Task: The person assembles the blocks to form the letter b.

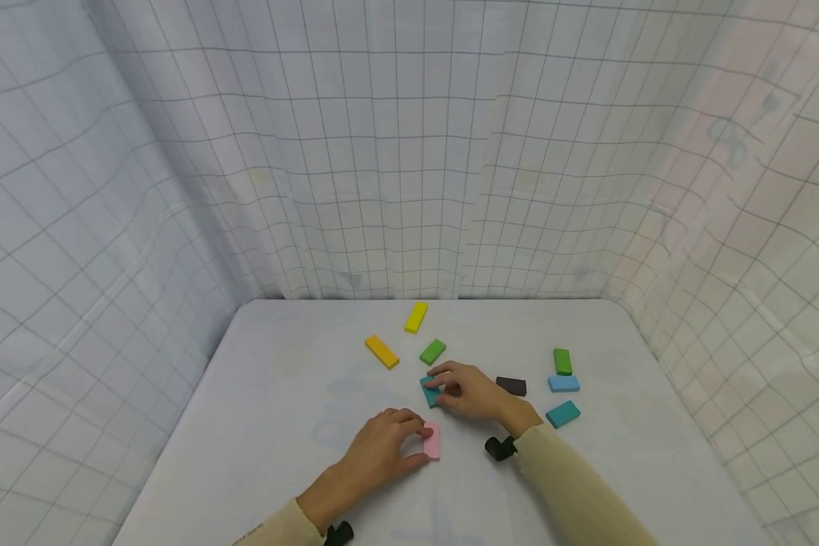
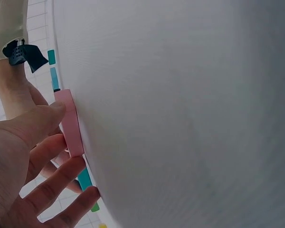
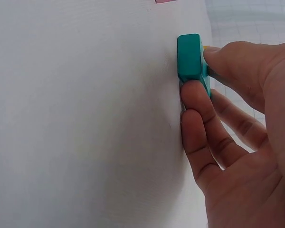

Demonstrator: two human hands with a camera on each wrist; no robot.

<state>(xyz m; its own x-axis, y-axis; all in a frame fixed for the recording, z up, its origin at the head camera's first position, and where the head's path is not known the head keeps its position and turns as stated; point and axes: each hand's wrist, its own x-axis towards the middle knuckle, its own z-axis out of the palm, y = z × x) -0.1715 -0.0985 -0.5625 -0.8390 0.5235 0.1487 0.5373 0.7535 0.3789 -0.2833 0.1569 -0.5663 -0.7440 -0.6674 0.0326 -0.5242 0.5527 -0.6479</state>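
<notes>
Close to the front middle of the white table, my left hand (image 1: 382,449) pinches a pink block (image 1: 434,444) between thumb and fingers. In the left wrist view the thumb lies on one end of the pink block (image 2: 70,123), with fingertips at the other end. Just beyond it, my right hand (image 1: 472,390) holds a teal block (image 1: 428,394) that lies slanted on the table. The right wrist view shows the end of this teal block (image 3: 189,57), thumb on one side and fingertips by its lower edge. The two held blocks stand a short gap apart.
Beyond the hands lie a green block (image 1: 433,351), an orange block (image 1: 382,353) and a yellow block (image 1: 416,317). Right of the right hand are a black block (image 1: 511,386), a second green block (image 1: 563,362), a light blue block (image 1: 563,384) and another teal block (image 1: 563,413).
</notes>
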